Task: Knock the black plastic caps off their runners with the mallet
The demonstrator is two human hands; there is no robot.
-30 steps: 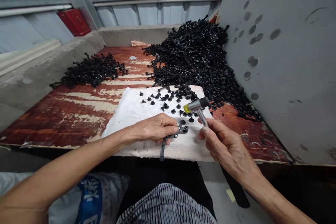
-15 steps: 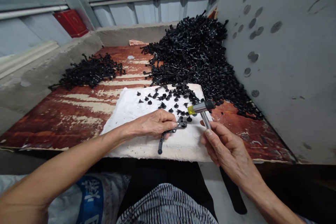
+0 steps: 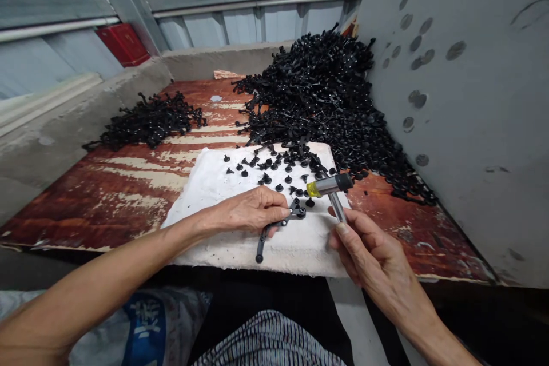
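Note:
My left hand [image 3: 257, 210] is closed on a jointed black linkage part [image 3: 261, 246], with one arm angling down toward me and the joint end sticking out past my thumb. In my right hand [image 3: 369, 240] is a mallet [image 3: 328, 185], gripped close under its head; the head has a yellow face on the left and a black one on the right. The mallet head is raised to the right of the linkage part, apart from it. Both hands are over a white pad [image 3: 206, 189]. Small black round-headed pegs [image 3: 279, 187] lie scattered on the pad beyond my fingers.
A large heap of black parts [image 3: 313, 86] covers the back right of the worn red-brown tabletop [image 3: 128, 183]. A smaller pile of black parts [image 3: 150, 120] lies at left. A grey panel [image 3: 463, 114] bounds the right side; a red box [image 3: 123, 44] stands on the back-left ledge.
The whole scene sits slightly lower in view as the camera tilts up. Both hands keep their holds, with the mallet still raised beside the linkage part.

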